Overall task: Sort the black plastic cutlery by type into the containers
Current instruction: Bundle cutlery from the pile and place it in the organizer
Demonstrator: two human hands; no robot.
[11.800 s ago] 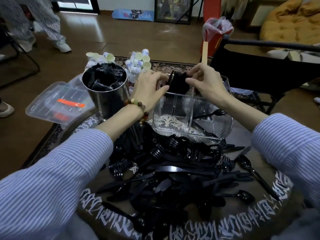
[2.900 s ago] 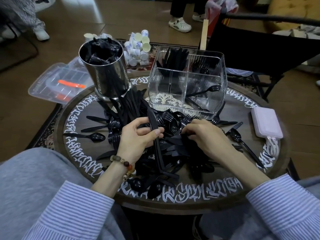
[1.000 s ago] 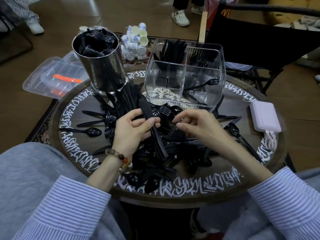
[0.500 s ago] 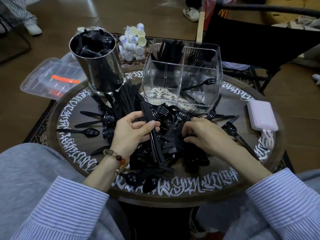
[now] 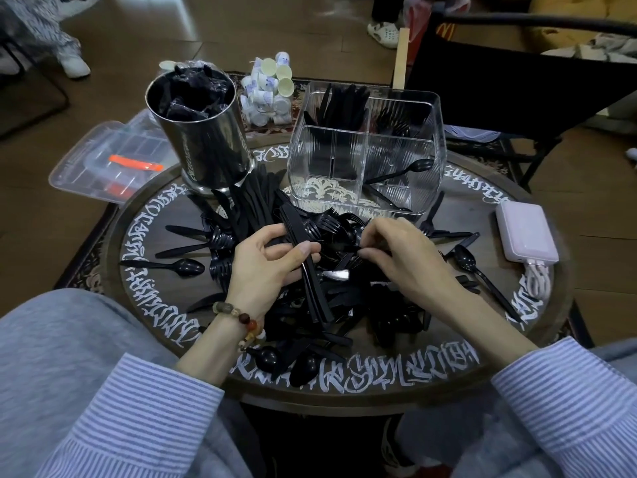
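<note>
A heap of black plastic cutlery (image 5: 348, 305) covers the middle of the round table (image 5: 517, 343). My left hand (image 5: 265, 270) grips a bundle of black knives (image 5: 312, 288) that slants across the heap. My right hand (image 5: 403, 260) pinches a black piece in the heap, beside the left thumb; its type is hidden. Behind the heap stands a clear divided container (image 5: 368, 153) with knives upright in its back left compartment, forks in the back right and a spoon (image 5: 400, 172) in the front right. A steel cylinder (image 5: 206, 143) at the back left holds black wrapped items.
A pink power bank (image 5: 525, 232) with a white cable lies at the table's right edge. A clear lidded box (image 5: 113, 160) and a pile of small white cups (image 5: 269, 88) sit on the floor behind. A black chair (image 5: 517, 81) stands at the back right. People's feet show on the floor.
Both hands came back from the clear container to the heap. Over the last second the left hand kept its knife bundle, while the right hand lifted a little toward it, pinching a piece.
</note>
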